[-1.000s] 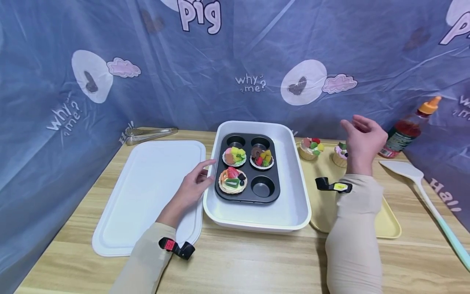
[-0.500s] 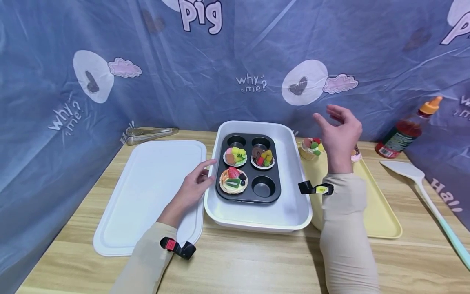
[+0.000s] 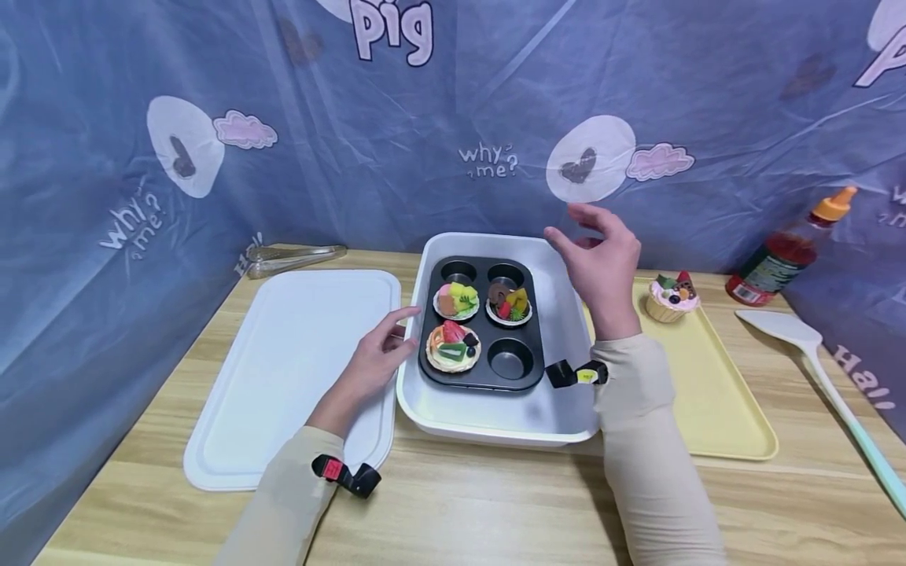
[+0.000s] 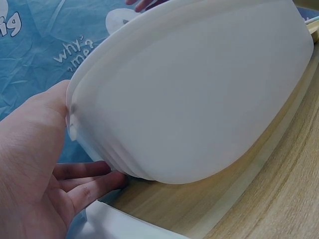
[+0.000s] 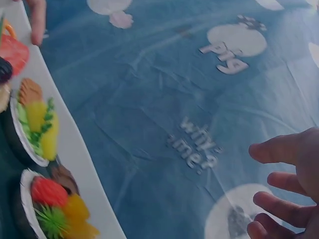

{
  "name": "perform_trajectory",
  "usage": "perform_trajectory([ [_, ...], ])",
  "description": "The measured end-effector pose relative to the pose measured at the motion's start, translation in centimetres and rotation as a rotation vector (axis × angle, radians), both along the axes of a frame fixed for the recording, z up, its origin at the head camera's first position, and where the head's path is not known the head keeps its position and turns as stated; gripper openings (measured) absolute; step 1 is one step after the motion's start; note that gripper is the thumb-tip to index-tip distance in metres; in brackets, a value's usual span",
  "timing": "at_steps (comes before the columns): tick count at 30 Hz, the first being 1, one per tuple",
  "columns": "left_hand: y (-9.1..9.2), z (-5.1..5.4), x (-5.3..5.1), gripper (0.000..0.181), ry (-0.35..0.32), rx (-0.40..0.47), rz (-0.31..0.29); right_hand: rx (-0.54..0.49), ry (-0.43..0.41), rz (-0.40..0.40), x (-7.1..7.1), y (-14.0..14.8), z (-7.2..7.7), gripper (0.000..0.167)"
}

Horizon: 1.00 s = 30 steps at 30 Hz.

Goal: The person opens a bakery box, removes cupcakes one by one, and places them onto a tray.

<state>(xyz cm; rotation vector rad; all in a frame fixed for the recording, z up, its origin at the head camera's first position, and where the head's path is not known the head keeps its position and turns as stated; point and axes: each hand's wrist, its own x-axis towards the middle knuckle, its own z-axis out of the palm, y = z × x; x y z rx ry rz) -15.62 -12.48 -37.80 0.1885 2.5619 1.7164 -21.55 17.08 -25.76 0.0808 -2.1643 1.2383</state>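
Note:
A white basin (image 3: 510, 428) holds a black muffin pan (image 3: 495, 379). Fruit-topped tarts fill its bottom-left cup and both middle cups: a tart with a strawberry (image 3: 453, 347), one with yellow fruit (image 3: 456, 301) and one with chocolate (image 3: 509, 304). My left hand (image 3: 375, 354) holds the basin's left rim. In the left wrist view its thumb reaches the rim (image 4: 71, 94) and the other fingers bend along the outer wall. My right hand (image 3: 602, 259) hovers above the basin's back right corner, holding nothing, thumb and fingers apart (image 5: 284, 204).
At right, a pink-topped cupcake (image 3: 671, 299) stands on a yellow tray (image 3: 729, 401). Beyond are a red sauce bottle (image 3: 778, 255) and a long-handled white spatula (image 3: 786, 328). At left lies a white tray (image 3: 297, 346), with metal tongs (image 3: 293, 259) behind it.
My right hand has moved left from over the yellow tray to the basin's corner, uncovering the pink-topped cupcake and hiding the other cupcake. My left hand has stayed on the rim.

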Motion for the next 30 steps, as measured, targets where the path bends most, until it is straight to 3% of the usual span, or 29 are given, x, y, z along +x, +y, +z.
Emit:
perform_trajectory([
  [10,0.3,-0.2,-0.1,0.051,-0.013,-0.004,-0.002,0.111,0.018,0.132,0.2,-2.2,-1.3,0.042],
  [19,0.2,-0.3,-0.2,0.05,-0.001,-0.019,0.005,0.241,-0.067,0.351,0.1,-3.4,-3.3,0.046],
  [30,0.1,-0.1,-0.3,0.05,0.015,-0.011,0.0,0.361,0.012,0.511,-0.5,-5.0,-5.6,0.041],
])
